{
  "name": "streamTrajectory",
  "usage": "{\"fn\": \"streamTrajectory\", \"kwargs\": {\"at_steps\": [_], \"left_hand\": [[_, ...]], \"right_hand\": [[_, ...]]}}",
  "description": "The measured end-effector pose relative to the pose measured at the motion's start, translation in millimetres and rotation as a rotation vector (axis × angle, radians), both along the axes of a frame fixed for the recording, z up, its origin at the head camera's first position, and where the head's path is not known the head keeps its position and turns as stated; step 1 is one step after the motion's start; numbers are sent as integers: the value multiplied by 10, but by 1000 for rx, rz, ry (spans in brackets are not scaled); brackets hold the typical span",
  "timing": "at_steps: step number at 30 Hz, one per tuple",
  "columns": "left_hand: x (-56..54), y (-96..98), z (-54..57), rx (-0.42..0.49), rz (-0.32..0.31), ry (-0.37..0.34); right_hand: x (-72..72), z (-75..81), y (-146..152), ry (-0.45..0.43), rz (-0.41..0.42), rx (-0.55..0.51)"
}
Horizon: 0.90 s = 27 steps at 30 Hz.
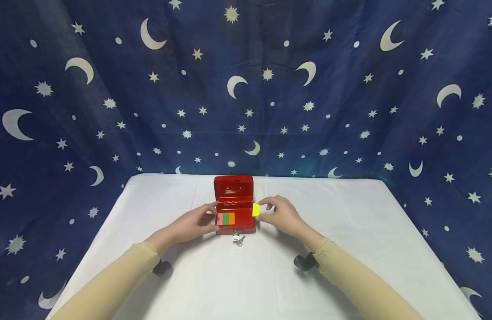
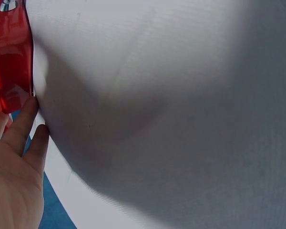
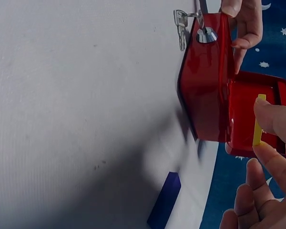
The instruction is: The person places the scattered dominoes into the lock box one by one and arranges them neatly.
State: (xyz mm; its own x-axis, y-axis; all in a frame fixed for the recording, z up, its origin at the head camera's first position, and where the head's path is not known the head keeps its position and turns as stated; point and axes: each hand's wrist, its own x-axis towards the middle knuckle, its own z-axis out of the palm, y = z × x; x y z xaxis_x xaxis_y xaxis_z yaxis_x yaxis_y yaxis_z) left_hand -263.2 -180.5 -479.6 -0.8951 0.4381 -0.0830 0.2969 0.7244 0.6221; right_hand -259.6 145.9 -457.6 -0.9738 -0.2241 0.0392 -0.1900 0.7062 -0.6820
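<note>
A red cash box (image 1: 235, 230) stands with its lid (image 1: 234, 186) raised. My left hand (image 1: 195, 223) holds its left end, thumb at the front corner and fingers toward the hinge; these fingers (image 2: 26, 124) touch the red metal in the left wrist view. Inside, pink (image 1: 219, 219), green (image 1: 225, 218) and orange (image 1: 231, 218) sticky-note pads lie side by side at the left. My right hand (image 1: 282, 216) pinches a thin yellow sticky-note pad (image 3: 259, 121) between thumb and finger, by the box's right edge. Its other fingers hold nothing.
Keys (image 3: 181, 26) hang from the lock (image 3: 206, 35) on the box's front. A narrow dark blue block (image 3: 165, 200) lies on the white tablecloth (image 1: 246, 284) near the box's right end. A blue curtain (image 1: 246, 111) with moons and stars hangs behind the table.
</note>
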Motion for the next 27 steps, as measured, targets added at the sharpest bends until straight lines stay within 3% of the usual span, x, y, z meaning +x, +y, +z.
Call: {"fn": "streamTrajectory", "kwargs": {"at_steps": [10, 27], "left_hand": [[-2, -32, -67, 17, -15, 8], [11, -21, -30, 12, -10, 18]], "right_hand": [[10, -60, -98, 8, 32, -14], [-53, -57, -246, 20, 55, 49]]}}
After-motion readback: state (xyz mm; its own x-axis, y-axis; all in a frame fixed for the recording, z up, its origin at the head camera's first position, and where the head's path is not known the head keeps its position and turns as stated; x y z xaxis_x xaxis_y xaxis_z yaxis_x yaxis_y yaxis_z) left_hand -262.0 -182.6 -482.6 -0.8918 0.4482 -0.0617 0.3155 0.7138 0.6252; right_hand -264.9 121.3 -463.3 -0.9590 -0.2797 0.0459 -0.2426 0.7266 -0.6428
